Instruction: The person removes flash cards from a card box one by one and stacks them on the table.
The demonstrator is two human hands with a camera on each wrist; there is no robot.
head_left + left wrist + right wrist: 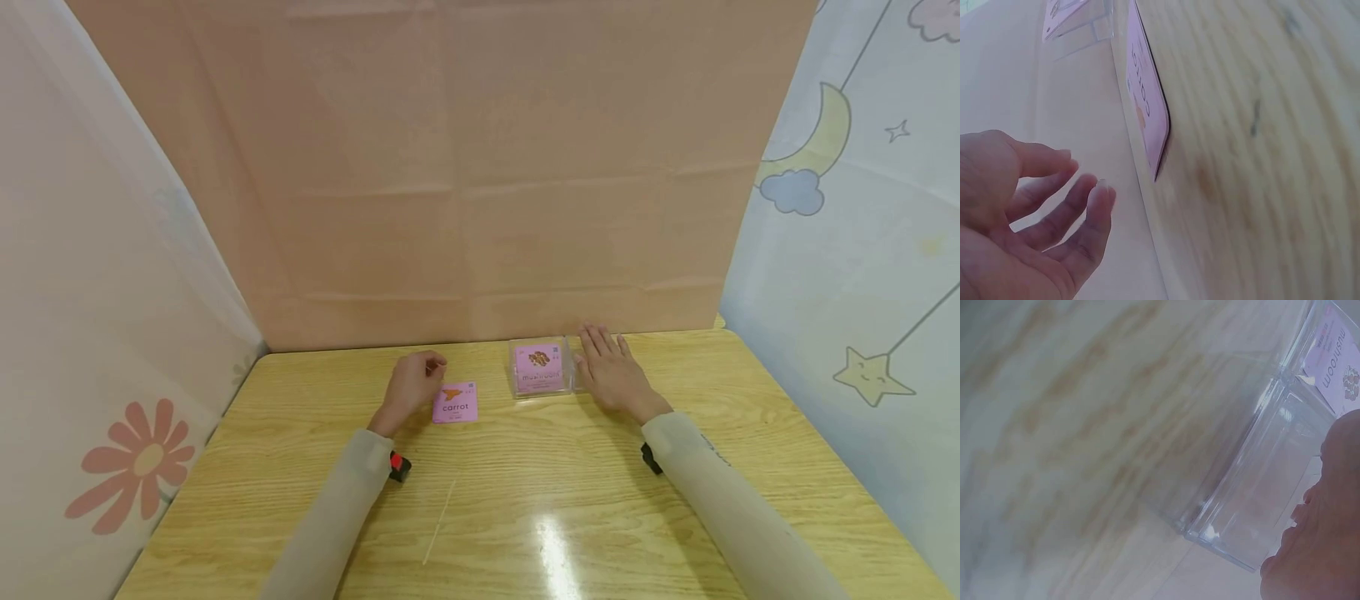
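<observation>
A pink card printed "carrot" lies face up on the table. Just left of it is my left hand; the left wrist view shows its fingers loosely bent, with nothing between them. To the right stands a clear plastic box holding a pink "mushroom" card. My right hand lies with fingers extended at the box's right side, over a clear plastic part. In the right wrist view, that hand partly covers the transparent plastic.
The wooden table meets a tan backdrop close behind the box. Patterned cloth hangs on the left, and another with a moon and star on the right. Black bands are on both wrists.
</observation>
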